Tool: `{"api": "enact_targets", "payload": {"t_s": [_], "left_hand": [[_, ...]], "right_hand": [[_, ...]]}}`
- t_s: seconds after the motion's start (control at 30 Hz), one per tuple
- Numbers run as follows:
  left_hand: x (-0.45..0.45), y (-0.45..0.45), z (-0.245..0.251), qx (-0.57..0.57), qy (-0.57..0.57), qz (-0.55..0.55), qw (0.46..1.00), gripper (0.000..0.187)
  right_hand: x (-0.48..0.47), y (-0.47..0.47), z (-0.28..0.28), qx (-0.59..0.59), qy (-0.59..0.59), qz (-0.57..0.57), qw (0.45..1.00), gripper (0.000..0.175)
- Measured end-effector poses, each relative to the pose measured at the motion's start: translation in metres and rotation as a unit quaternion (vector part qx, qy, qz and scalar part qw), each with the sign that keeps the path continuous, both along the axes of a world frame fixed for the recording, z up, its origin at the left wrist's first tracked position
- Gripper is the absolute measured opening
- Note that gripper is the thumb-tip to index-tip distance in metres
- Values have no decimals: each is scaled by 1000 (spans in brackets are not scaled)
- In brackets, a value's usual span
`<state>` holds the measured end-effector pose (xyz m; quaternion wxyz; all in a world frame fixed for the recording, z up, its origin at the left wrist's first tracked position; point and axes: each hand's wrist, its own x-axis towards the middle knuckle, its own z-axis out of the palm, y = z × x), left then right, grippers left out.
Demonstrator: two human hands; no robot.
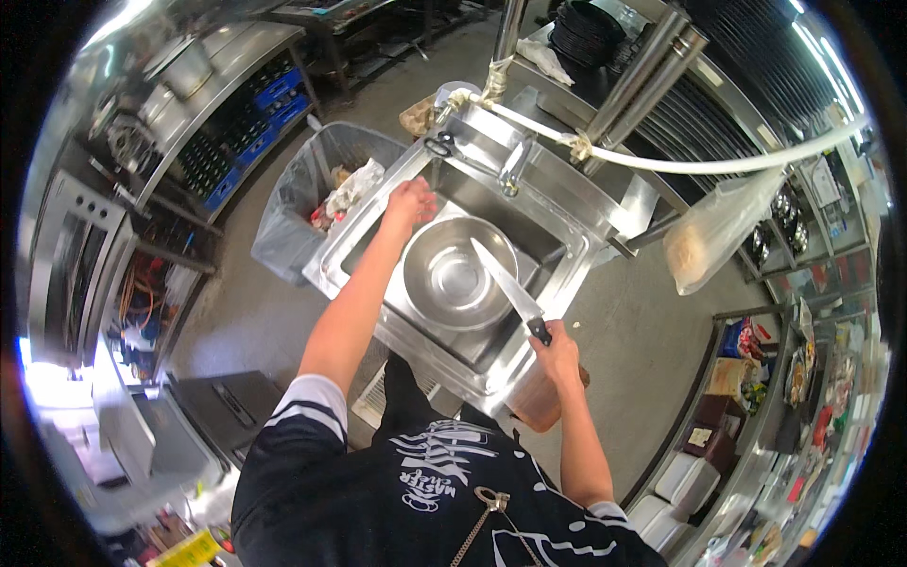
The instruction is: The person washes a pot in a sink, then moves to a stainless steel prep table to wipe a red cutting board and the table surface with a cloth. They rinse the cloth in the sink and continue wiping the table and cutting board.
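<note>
My right hand (556,349) grips the black handle of a kitchen knife (511,287) at the sink's near right edge. Its long blade points up and left, over a round stainless steel bowl (453,312). The bowl sits in the basin of a steel sink (443,340), and I see nothing inside it. My left hand (411,202), with nothing visible in it, is over the sink's far left side, above and left of the bowl. Its fingers are partly blurred. A metal faucet (511,173) rises at the back of the basin, and black-handled scissors (441,144) lie on the back left rim.
A lined waste bin (297,212) stands against the sink's left side. A white hose (666,164) crosses behind the sink, and a plastic bag (698,244) hangs from it on the right. Shelves with containers (686,482) line the right. A steel table (234,60) with bottle crates is at left.
</note>
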<state>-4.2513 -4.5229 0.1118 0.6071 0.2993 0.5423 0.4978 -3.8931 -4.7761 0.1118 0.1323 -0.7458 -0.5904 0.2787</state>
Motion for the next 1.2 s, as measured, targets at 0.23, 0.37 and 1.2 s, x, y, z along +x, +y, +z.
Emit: {"api": "enact_targets", "payload": {"t_s": [0.23, 0.37, 1.2], "left_hand": [[5, 214, -35, -84, -83, -13, 993, 56], [27, 249, -56, -71, -160, -11, 985, 49], [118, -10, -75, -134, -370, -256, 883, 37]], "right_hand": [[-84, 50, 16, 5, -44, -48, 998, 44], [-114, 91, 22, -8, -49, -31, 998, 43], [-152, 203, 61, -10, -138, -55, 989, 47]]}}
